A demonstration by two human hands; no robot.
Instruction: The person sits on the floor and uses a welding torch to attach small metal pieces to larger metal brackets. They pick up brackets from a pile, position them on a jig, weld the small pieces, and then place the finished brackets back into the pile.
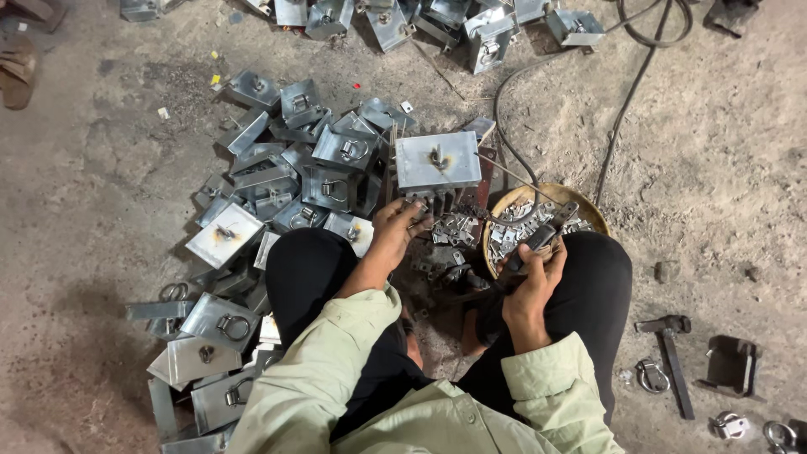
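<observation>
A grey square metal plate (438, 160) with a small welded piece at its middle lies in front of my knees. My left hand (397, 229) reaches to its near edge, fingers touching the small metal pieces (455, 227) heaped just below it. My right hand (535, 273) is shut on a dark welding holder (538, 241), whose tip points up-right over a round bowl (593, 216) filled with small metal brackets. Whether the left hand pinches a piece is hard to tell.
Several grey metal boxes with ring handles (286, 168) are piled to the left and at the top (471, 25). A black cable (626, 101) runs from top right. A hammer (671, 353), a ring (650, 376) and a dark bracket (730, 366) lie at the right.
</observation>
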